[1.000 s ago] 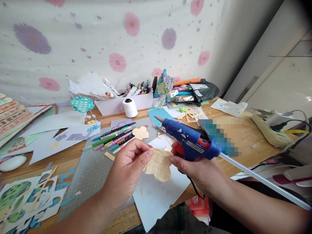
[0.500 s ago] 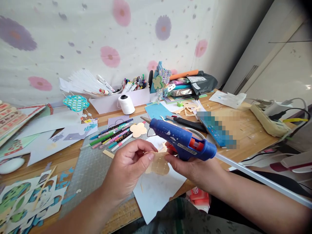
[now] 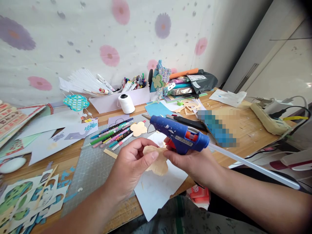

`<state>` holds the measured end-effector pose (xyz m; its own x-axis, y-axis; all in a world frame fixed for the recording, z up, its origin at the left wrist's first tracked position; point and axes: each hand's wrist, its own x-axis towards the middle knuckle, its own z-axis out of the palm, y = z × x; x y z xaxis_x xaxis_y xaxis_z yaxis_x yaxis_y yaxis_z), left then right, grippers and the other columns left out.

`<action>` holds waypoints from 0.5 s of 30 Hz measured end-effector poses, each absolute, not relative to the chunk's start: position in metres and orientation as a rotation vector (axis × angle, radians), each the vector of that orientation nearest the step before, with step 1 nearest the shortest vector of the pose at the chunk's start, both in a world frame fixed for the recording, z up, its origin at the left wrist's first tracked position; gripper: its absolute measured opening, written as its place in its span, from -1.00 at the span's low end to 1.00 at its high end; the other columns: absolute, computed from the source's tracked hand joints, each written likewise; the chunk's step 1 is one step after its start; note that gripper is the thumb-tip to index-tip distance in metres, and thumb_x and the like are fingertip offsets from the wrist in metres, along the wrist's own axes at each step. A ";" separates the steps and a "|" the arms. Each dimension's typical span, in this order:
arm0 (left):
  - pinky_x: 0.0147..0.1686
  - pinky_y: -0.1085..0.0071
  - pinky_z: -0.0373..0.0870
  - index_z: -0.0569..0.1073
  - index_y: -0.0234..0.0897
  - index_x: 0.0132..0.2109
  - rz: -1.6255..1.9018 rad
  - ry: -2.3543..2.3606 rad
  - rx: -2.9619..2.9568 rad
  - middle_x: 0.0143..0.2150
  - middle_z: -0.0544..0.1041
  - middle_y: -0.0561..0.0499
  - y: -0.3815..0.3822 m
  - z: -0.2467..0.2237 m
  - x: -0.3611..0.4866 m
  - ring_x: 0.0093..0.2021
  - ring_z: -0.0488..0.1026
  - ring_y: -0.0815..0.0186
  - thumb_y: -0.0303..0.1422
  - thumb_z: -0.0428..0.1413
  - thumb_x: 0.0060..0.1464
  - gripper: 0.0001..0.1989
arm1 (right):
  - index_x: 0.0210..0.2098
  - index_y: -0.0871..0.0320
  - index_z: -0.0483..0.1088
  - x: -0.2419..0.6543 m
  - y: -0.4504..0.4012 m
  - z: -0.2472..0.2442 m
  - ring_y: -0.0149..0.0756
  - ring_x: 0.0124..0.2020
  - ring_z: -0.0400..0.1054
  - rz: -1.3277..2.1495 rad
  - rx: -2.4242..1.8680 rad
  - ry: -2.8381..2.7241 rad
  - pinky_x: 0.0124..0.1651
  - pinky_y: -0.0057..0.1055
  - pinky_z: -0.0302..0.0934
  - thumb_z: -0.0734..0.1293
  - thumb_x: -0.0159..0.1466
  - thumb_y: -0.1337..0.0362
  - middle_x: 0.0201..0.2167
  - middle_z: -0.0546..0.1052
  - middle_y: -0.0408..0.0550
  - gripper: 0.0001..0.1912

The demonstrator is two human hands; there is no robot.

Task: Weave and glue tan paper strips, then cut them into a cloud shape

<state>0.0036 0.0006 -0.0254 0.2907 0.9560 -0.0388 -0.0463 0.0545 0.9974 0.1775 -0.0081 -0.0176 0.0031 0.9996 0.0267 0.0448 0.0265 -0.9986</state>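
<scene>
Between my two hands is a tan flower-shaped paper cutout point(image 3: 158, 164). My left hand point(image 3: 133, 162) pinches its left side between thumb and fingers. My right hand point(image 3: 188, 162) is closed round the handle of a blue hot glue gun point(image 3: 179, 131), while its thumb rests at the cutout's right edge. The gun's nozzle points to the upper left, and a long clear glue stick point(image 3: 255, 167) sticks out of its back. Below the hands lies a white paper sheet point(image 3: 156, 195). A second cream flower cutout point(image 3: 138, 129) sits beyond them.
Several markers point(image 3: 112, 135) lie on a grey cutting mat point(image 3: 92, 172). A white thread spool point(image 3: 126, 104) stands before a pen box point(image 3: 136, 97). Paper scraps point(image 3: 36, 198) cover the near left. A phone point(image 3: 215, 128) and a power strip point(image 3: 268, 118) are on the right.
The tan cutout has tilted, so its upper face and petals show more. The glue gun has shifted slightly left, and its glue stick's far end has come into view.
</scene>
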 end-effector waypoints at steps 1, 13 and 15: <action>-0.37 0.51 0.33 0.51 -0.16 -0.16 0.939 0.965 1.235 -0.33 0.53 0.10 0.001 -0.025 0.003 -0.34 0.41 0.39 -0.23 0.26 0.03 -0.78 | -0.34 0.10 0.38 0.179 -0.006 -0.018 -0.32 -0.46 0.37 1.214 -1.241 -1.199 -0.38 -0.39 0.31 0.43 -0.04 0.27 -0.48 0.47 -0.18 -0.75; -0.41 0.50 0.40 0.55 -0.18 -0.17 0.918 1.044 1.212 -0.29 0.57 0.05 0.005 -0.026 0.003 -0.37 0.43 0.38 -0.22 0.20 0.10 -0.82 | -0.29 0.09 0.41 0.190 -0.002 -0.024 -0.40 -0.39 0.32 1.371 -1.079 -1.040 -0.38 -0.47 0.20 0.50 0.02 0.26 -0.41 0.46 -0.22 -0.72; -0.39 0.48 0.43 0.54 -0.15 -0.15 0.958 1.047 1.152 -0.24 0.58 0.05 0.004 -0.026 0.006 -0.35 0.44 0.37 -0.22 0.21 0.09 -0.81 | -0.31 0.10 0.39 0.188 -0.002 -0.024 -0.39 -0.42 0.31 1.421 -1.090 -1.034 -0.39 -0.46 0.20 0.49 0.02 0.28 -0.45 0.47 -0.22 -0.73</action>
<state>0.0057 0.0044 -0.0258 0.2436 0.9598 -0.1398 -0.0543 0.1574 0.9861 0.1877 -0.0019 -0.0241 -0.0665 0.9932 -0.0957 -0.2148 -0.1079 -0.9707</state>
